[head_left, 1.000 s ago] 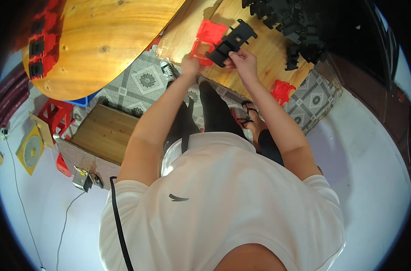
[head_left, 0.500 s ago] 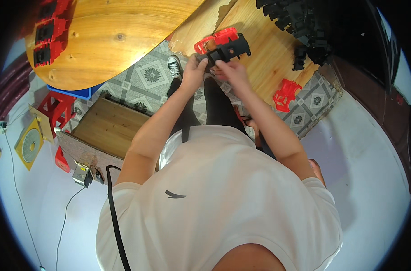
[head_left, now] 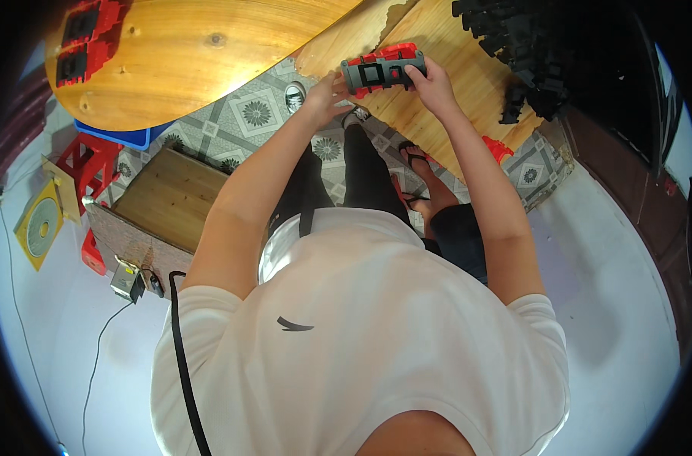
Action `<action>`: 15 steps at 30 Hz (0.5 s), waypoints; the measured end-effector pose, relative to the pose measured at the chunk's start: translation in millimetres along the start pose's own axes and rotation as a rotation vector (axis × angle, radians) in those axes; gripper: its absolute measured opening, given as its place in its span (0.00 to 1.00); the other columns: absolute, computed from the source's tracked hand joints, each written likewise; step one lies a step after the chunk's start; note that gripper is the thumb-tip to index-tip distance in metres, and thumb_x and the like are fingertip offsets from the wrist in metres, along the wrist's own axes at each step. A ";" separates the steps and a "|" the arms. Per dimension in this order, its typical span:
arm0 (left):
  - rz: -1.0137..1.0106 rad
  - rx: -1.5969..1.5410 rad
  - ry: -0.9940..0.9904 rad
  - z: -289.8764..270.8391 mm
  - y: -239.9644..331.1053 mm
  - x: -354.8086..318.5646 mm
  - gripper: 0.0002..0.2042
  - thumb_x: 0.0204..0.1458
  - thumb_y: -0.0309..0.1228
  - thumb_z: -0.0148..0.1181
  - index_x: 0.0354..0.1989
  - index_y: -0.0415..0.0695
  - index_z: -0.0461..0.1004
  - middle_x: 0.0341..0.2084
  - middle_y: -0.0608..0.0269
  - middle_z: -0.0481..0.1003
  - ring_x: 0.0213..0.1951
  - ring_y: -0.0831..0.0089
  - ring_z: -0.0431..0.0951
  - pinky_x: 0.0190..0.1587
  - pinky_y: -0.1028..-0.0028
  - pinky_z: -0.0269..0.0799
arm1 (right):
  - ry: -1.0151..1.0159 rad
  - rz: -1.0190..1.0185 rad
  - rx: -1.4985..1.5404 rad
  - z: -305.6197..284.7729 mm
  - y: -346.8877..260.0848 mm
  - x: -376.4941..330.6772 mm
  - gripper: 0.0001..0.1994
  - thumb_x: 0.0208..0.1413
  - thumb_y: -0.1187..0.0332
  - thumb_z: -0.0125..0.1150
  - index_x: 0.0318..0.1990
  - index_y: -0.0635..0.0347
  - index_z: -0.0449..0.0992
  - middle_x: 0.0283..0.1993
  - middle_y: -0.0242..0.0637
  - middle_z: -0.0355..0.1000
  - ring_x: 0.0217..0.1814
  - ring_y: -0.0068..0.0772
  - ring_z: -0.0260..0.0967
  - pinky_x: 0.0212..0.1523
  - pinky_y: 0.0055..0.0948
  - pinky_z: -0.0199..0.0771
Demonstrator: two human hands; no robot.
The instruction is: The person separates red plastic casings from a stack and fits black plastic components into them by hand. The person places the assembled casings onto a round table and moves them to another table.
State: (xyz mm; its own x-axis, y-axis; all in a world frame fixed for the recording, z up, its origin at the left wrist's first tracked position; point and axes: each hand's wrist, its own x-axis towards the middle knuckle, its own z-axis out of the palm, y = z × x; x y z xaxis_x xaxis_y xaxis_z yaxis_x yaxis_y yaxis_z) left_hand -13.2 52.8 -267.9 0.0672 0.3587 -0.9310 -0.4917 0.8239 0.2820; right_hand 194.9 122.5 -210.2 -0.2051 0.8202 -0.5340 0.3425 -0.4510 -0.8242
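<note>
Both my hands are over the near edge of the pale wooden table (head_left: 437, 45), at a black plastic panel (head_left: 382, 74) with a square frame in it. The panel lies against a red plastic shell (head_left: 395, 52), whose edges show behind and below it. My right hand (head_left: 436, 87) grips the right end, thumb on the panel's face. At the left end is my left hand (head_left: 325, 100), its fingers curled at the edge; the fingertips are partly hidden.
Black plastic parts (head_left: 506, 38) are heaped at the table's far right. A red shell (head_left: 498, 147) lies by its near right edge. Joined red-and-black pieces (head_left: 74, 64) lie on the rounded table (head_left: 209, 68) at left. Another person's sandalled foot (head_left: 416, 156) is right of my legs.
The black panel has come onto the red shell, now level and facing up. My right hand has moved right to its end; my left hand has shifted to the left end.
</note>
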 end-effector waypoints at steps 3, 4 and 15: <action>-0.106 -0.094 -0.217 5.9 5.7 11.2 0.21 0.60 0.45 0.33 0.55 0.44 0.57 0.51 0.53 0.63 0.55 0.61 0.59 0.56 0.53 0.56 | -0.014 0.005 -0.036 -3.3 4.3 5.7 0.07 0.54 0.71 0.53 0.38 0.65 0.70 0.28 0.34 0.70 0.25 0.21 0.68 0.26 0.21 0.70; -0.094 -0.117 -0.223 9.7 7.7 11.2 0.21 0.60 0.45 0.32 0.55 0.44 0.58 0.51 0.53 0.63 0.55 0.61 0.60 0.56 0.52 0.56 | -0.018 0.009 -0.040 -6.8 7.2 6.8 0.07 0.54 0.71 0.53 0.38 0.65 0.70 0.28 0.34 0.70 0.25 0.21 0.68 0.26 0.21 0.70; 0.018 0.026 -0.232 15.9 17.4 2.9 0.20 0.60 0.47 0.31 0.54 0.54 0.63 0.50 0.62 0.66 0.50 0.65 0.67 0.56 0.53 0.55 | -0.103 0.064 0.014 -14.4 18.8 19.2 0.09 0.56 0.69 0.51 0.41 0.63 0.70 0.29 0.30 0.70 0.25 0.18 0.67 0.26 0.19 0.69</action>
State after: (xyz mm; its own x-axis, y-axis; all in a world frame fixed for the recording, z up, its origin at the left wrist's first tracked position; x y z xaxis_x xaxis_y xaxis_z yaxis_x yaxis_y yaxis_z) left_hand -7.7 75.2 -262.0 0.2575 0.4623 -0.8485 -0.4725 0.8262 0.3068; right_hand 210.6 134.9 -233.3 -0.2762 0.7495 -0.6017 0.3456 -0.5067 -0.7898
